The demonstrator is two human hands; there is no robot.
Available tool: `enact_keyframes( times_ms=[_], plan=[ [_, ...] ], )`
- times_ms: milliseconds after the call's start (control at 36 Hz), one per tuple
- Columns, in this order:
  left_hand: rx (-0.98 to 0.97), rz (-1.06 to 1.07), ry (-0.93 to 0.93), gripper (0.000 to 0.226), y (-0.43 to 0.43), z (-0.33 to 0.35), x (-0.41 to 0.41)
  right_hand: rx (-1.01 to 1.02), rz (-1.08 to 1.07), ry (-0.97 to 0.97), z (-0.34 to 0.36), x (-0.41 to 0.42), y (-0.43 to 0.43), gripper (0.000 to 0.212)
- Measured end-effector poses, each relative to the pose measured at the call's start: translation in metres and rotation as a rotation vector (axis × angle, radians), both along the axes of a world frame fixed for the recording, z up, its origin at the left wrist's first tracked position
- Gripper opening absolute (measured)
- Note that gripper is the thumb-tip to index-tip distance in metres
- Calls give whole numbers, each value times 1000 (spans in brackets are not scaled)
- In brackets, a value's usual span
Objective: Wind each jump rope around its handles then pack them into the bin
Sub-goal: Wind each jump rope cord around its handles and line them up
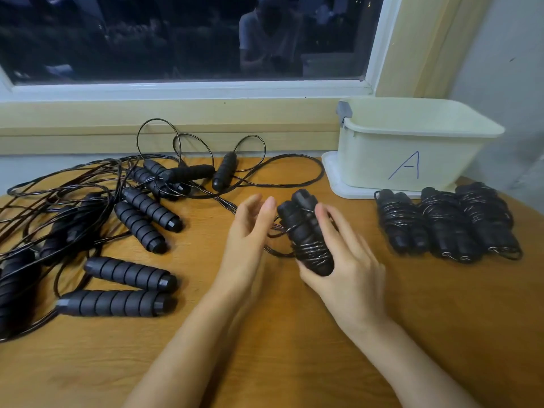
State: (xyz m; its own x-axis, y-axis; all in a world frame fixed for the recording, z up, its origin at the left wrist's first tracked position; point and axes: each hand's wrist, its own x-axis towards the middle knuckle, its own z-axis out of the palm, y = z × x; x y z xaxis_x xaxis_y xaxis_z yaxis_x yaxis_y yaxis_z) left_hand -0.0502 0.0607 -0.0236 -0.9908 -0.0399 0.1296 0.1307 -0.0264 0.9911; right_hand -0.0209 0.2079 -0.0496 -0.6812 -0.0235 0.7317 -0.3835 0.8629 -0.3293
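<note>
On the desk (294,348), a half-wound pair of handles (304,231) is gripped in the curled right hand (344,269); the left hand (250,231) is held loosely spread alongside. The slack cord (278,254) should be kept taut and the turns laid close together before the bin (412,154) is approached.

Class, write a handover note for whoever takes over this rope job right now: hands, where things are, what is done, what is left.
Right hand holds a pair of handles, partly wound, cord trailing.
Left hand open beside them.
Done: three wound bundles lie on the table by the bin.
Left: finish this winding, wind the loose ropes at left, pack all into the bin.
</note>
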Motion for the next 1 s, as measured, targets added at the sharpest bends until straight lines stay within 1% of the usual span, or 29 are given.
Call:
enact_keyframes(
  times_ms=[56, 111, 167, 306, 389, 444, 472, 583, 611, 667, 722, 806, 917, 1000],
  plan=[
    [-52, -113, 21, 60, -6, 1, -4, 76, 33, 3, 1, 2, -2, 83],
    [-10, -175, 24, 43, -8, 1, -4, 79, 68, 2, -1, 4, -5, 81],
    [49, -171, 9, 35, -10, 0, -4, 3, 118, -26, -6, 4, -9, 83],
    [152, -118, -75, 36, -14, -6, -9, -320, 323, -220, -14, 3, -12, 91],
    [122, -140, -72, 41, -13, -7, -9, -380, 377, -306, -14, -1, -9, 95],
    [27, -102, -36, 47, -12, -12, -11, -368, 325, -323, -13, -5, -3, 97],
    [-65, -61, 0, 52, -12, -15, -13, -363, 270, -324, -11, -7, 1, 96],
    [-621, 116, 168, 68, -16, -33, -17, -325, -13, -317, 2, -23, 26, 95],
    [-730, 138, 187, 70, -19, -37, -20, -310, -46, -333, 5, -29, 31, 95],
    [-879, 140, 223, 74, -20, -43, -24, -225, -100, -386, 10, -40, 41, 91],
    [-972, 91, 227, 76, -17, -48, -26, -83, -189, -451, 12, -51, 45, 82],
    [-1057, -11, 183, 76, -13, -52, -27, 41, -281, -493, 9, -65, 44, 74],
    [-1105, -86, 102, 77, -11, -53, -28, 247, -385, -506, -4, -78, 42, 73],
    [-1133, -99, 59, 77, -11, -51, -28, 400, -463, -464, -7, -78, 46, 76]
  ],
)
